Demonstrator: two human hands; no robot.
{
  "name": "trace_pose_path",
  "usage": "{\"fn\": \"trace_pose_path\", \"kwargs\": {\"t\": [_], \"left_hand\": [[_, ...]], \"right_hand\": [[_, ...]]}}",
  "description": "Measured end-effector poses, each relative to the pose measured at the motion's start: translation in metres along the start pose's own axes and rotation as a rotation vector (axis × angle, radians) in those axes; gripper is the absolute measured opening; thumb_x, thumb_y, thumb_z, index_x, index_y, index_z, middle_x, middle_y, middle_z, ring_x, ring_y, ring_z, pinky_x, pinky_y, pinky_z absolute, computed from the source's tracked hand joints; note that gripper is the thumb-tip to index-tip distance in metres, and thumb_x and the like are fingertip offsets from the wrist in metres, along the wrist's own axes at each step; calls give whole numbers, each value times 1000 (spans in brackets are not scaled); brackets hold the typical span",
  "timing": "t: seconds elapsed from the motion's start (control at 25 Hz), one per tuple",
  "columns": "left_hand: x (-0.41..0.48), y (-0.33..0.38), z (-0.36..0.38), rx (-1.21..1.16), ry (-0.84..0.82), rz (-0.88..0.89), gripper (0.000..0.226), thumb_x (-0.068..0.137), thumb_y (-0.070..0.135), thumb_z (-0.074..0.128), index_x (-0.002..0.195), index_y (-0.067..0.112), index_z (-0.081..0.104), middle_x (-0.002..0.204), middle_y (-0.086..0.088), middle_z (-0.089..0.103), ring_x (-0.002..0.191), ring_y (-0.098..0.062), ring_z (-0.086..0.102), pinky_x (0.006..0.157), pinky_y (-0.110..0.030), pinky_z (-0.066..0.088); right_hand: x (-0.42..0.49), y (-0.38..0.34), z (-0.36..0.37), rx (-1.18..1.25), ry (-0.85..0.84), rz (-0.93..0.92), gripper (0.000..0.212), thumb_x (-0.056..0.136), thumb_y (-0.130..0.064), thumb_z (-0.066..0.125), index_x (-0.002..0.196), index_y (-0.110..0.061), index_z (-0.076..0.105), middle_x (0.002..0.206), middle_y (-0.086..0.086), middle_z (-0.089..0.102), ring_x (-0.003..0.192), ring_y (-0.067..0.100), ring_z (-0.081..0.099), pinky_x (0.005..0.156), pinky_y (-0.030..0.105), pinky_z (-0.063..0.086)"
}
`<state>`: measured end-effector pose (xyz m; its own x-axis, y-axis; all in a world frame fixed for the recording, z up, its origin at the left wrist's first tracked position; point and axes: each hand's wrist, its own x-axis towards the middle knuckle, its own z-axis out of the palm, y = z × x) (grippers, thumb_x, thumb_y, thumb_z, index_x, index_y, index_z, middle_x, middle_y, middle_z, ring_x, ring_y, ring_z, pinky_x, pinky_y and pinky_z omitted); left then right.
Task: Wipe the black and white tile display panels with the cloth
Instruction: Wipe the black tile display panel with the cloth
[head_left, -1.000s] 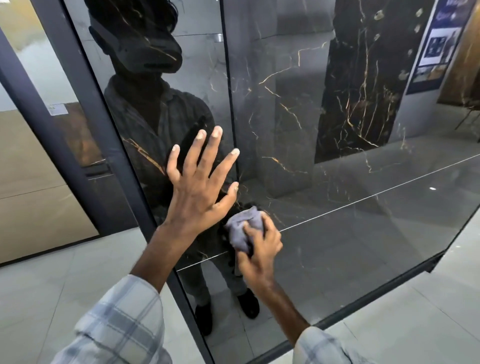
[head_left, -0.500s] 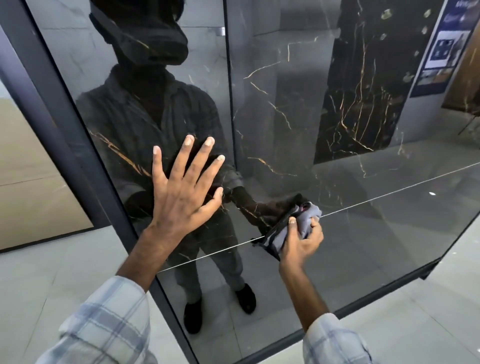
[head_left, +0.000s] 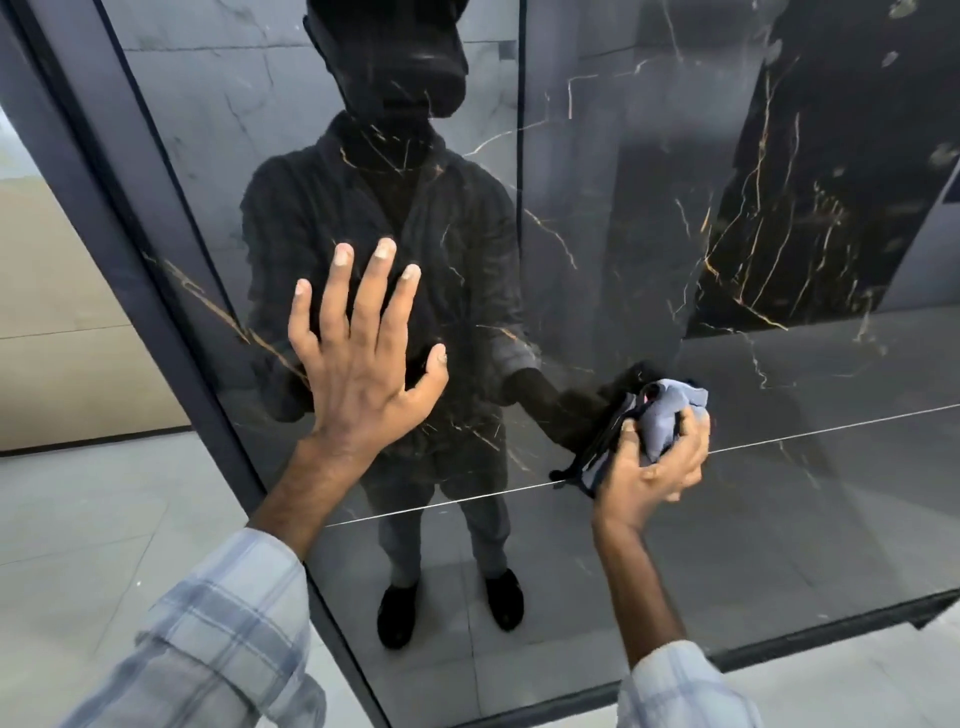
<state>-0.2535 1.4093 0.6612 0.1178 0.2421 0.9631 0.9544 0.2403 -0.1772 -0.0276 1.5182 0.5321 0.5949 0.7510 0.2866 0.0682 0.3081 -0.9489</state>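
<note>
The single head-worn wide-angle camera looks forward and slightly down, close to the glossy black gold-veined tile panel (head_left: 649, 249), which mirrors the wearer (head_left: 395, 208).

My right hand (head_left: 649, 467) covers the lower part of the crumpled grey cloth (head_left: 670, 410); how much cloth lies inside the grip, I cannot tell. Its outer fingers are slightly blurred. My left hand (head_left: 358, 374) hides its palm against the glossy black gold-veined tile panel (head_left: 727, 519), which runs off the top and right edges. The pale plaid sleeves (head_left: 208, 639) are cut by the bottom edge.
</note>
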Motion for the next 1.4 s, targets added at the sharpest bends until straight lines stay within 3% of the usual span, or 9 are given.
{"fn": "trace_pose_path", "kwargs": {"t": [0.08,0.32,0.52,0.72,0.92,1.08,1.16,1.28,1.4], "left_hand": [[-1,1,2,16,-14,3,73,92,44,62,155,12,41,165,-10,29,154,-37,23,126,-54,8],[-1,1,-8,-52,-99,4,76,94,42,63,159,11,34,167,-15,26,157,-38,16,126,-58,6],[0,1,-16,-97,-160,-4,78,91,36,66,157,10,35,167,-15,25,159,-37,11,127,-59,3],[25,19,-19,-67,-82,-87,71,92,40,62,155,13,42,165,-13,31,154,-34,23,120,-61,19],[62,19,-17,14,-44,-141,75,93,42,61,157,12,37,167,-16,28,154,-33,19,118,-61,21],[59,25,-14,83,-75,-142,76,96,40,55,160,8,31,168,-21,24,156,-38,17,122,-63,16],[58,26,-15,58,-80,-134,76,95,39,57,159,8,33,168,-21,24,156,-39,17,122,-63,16],[73,25,-21,63,-61,-58,76,92,39,63,157,8,38,167,-16,24,154,-37,22,119,-60,23],[102,21,-25,46,-46,12,80,93,40,63,160,8,33,168,-15,21,155,-36,21,119,-58,25]], "right_hand": [[-25,-21,12,-82,-65,-101,71,80,-31,60,149,-29,43,168,10,31,142,36,32,113,60,26],[-12,-31,14,-279,-590,-1313,81,69,-32,56,149,-41,46,165,16,31,128,39,45,96,55,40],[37,-91,25,-49,-63,-326,69,82,-33,60,148,-33,41,165,22,31,140,43,35,112,64,29],[31,-84,23,-215,-466,-1412,75,70,-31,65,145,-33,56,162,16,36,131,36,41,102,54,34],[53,-141,30,-150,-177,-783,74,73,-32,59,147,-31,50,165,16,34,136,33,35,103,45,23],[55,-124,29,-247,-488,-1752,67,82,-39,60,148,-35,55,167,4,35,140,31,38,97,57,31],[85,-138,32,-211,-413,-1685,63,81,-40,66,144,-37,61,164,1,41,137,29,42,99,58,29],[90,-180,38,-92,-238,-1120,64,79,-30,64,142,-29,64,163,9,41,133,34,43,98,58,34],[76,-183,41,-151,-281,-1461,66,81,-36,62,147,-29,59,165,7,39,138,33,40,95,59,33]]}}
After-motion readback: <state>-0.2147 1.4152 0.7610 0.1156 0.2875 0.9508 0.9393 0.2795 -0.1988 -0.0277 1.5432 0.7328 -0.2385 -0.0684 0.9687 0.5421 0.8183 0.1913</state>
